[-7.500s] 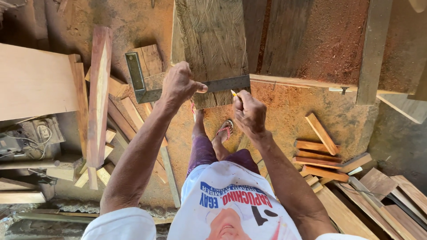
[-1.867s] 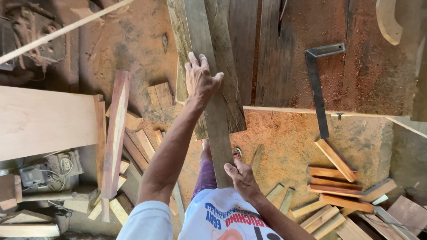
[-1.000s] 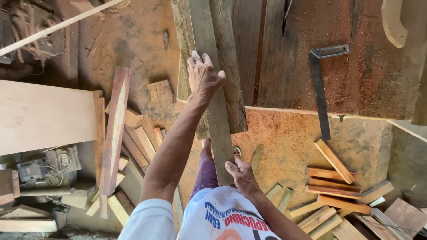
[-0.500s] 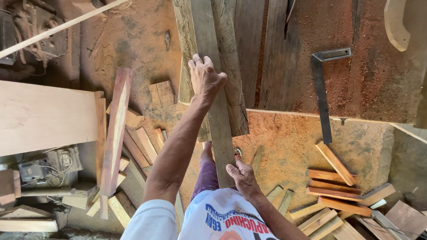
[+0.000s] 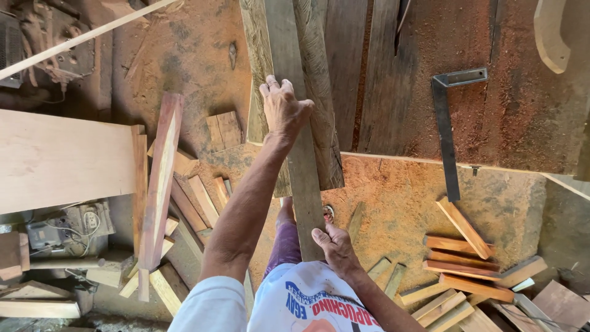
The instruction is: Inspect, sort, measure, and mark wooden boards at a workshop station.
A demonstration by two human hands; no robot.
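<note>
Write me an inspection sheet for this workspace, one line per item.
Surface: workbench, dark wood coated in reddish sawdust.
Job's things: narrow plank lying on a wider board, overhanging the bench edge.
Clutter: offcuts on the floor at right; a long red slat and more scraps at left.
Hands: left hand pressed on the plank's top; right hand gripping its near end.
Cables: wires on a grey device at left.
Surroundings: steel square on the bench; pale panel at left.
</note>
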